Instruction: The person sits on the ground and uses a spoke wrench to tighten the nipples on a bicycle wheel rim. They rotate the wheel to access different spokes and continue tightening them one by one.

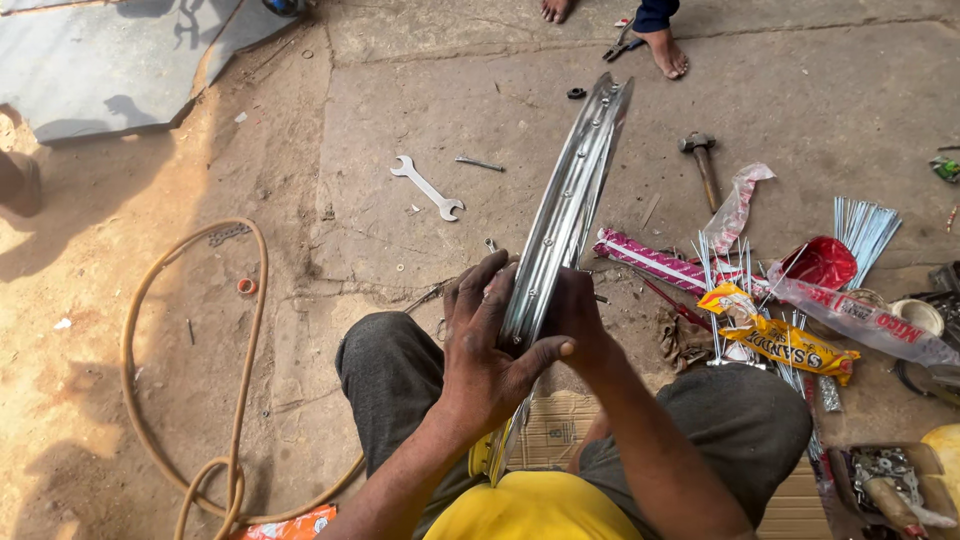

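Left hand wraps chrome wheel rim, thumb across near edge; right hand grips rim's far side, mostly hidden. We hold rim on edge between our knees, running toward 1 o'clock. Wrench on concrete at 11 o'clock, hammer at 2, spoke bundle at 3.
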